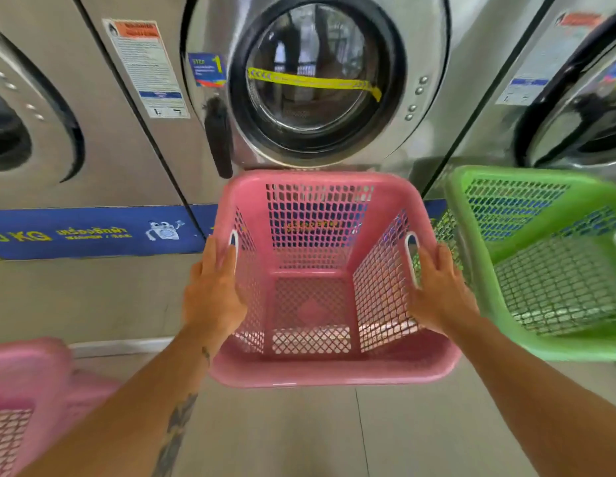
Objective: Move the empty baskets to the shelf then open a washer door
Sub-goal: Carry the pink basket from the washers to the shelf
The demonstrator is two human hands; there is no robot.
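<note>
Your L hand (213,290) & R hand (440,294) press flat, fingers (210,253) straight, on opposite sides of the pink mesh plastic basket (334,370), centre, near the washer's round glass door (316,84). Green mesh plastic basket (540,346) just right.

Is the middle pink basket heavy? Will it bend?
Probably light: the pink basket is empty, its walls mostly holes. Likely stiff, thanks to its thick solid rim, though mesh sides may flex. The left hand and right hand seem to press opposite sides, so it could slip.
</note>
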